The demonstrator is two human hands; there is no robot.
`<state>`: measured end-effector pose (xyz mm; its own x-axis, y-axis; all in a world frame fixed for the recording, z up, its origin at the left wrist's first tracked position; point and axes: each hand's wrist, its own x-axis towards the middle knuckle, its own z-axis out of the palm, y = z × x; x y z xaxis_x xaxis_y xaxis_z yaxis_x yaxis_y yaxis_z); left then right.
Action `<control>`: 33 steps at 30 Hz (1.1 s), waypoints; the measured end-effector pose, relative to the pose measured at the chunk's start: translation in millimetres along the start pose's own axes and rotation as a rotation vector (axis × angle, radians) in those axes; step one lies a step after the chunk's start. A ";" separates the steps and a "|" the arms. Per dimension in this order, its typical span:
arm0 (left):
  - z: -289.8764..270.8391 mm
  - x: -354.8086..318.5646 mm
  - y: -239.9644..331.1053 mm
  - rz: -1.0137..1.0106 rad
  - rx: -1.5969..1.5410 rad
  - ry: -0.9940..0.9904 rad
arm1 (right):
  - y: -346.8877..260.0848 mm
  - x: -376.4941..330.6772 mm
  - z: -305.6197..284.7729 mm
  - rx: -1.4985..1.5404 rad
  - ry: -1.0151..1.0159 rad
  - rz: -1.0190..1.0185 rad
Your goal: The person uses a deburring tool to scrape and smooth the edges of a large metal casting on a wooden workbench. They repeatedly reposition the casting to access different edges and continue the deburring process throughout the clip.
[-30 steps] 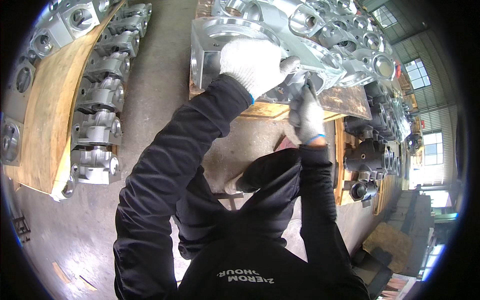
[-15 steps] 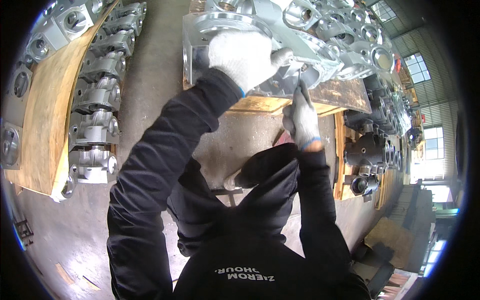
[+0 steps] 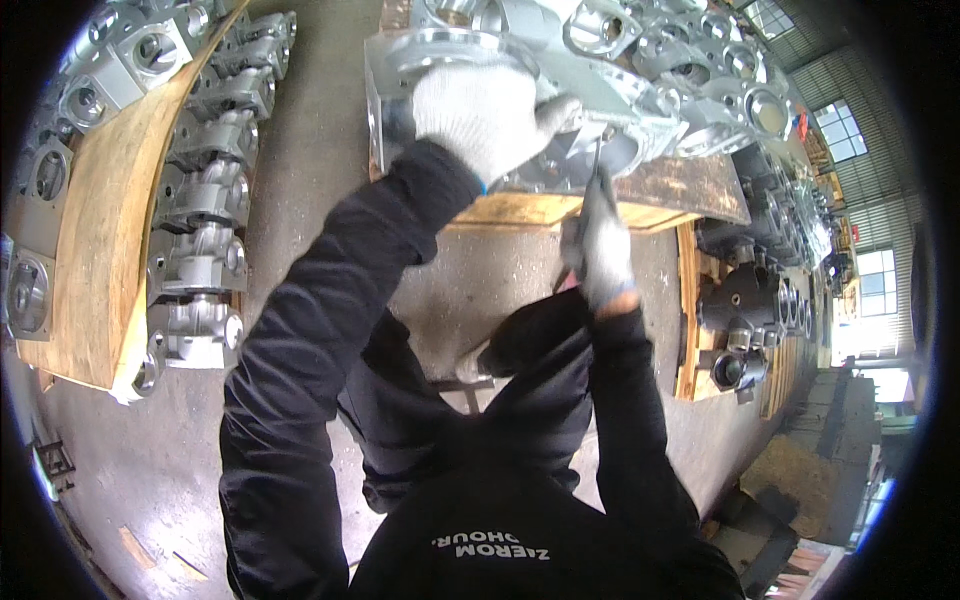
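Observation:
A silver metal casting (image 3: 572, 78) with round bores lies on a wooden crate at the far middle. Over its near left part rests my left hand (image 3: 475, 118), in a white knit glove. Its thumb points right along the metal, and the other fingers are largely hidden against the casting. My right hand (image 3: 606, 245), also gloved and slightly blurred, is closed around a thin rod-like tool (image 3: 598, 158). The tool's shaft points away from me, its tip at a small hole beside the casting's near-right bore. The tool's handle is hidden in my hand.
More silver castings (image 3: 690, 65) crowd the crate (image 3: 650, 190) beyond my hands. Rows of castings (image 3: 205, 190) stand at the left beside a wooden board (image 3: 95, 240). Black castings (image 3: 745, 300) sit on a pallet to the right. My knees are below the crate's near edge.
My right hand has drawn slightly back toward me and turned, with the tool still in it. My left hand stays on the casting, and the view has shifted a little.

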<state>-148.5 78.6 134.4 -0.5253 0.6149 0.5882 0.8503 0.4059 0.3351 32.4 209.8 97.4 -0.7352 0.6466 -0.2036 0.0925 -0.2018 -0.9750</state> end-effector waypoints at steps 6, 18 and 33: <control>-1.1 1.7 2.3 0.033 0.152 0.067 | -27.1 -21.6 2.3 0.064 -0.012 0.095; -26.1 -8.5 12.1 -0.076 0.002 -0.020 | -16.5 6.0 17.5 -0.024 -0.095 -0.154; -17.0 -5.3 11.8 -0.108 0.042 0.038 | -31.7 -49.7 29.2 -0.498 0.326 -0.093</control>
<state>-135.1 68.6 147.7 -0.6117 0.5404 0.5777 0.7861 0.4968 0.3677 46.4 162.6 141.0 -0.5189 0.8531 -0.0555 0.3990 0.1842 -0.8983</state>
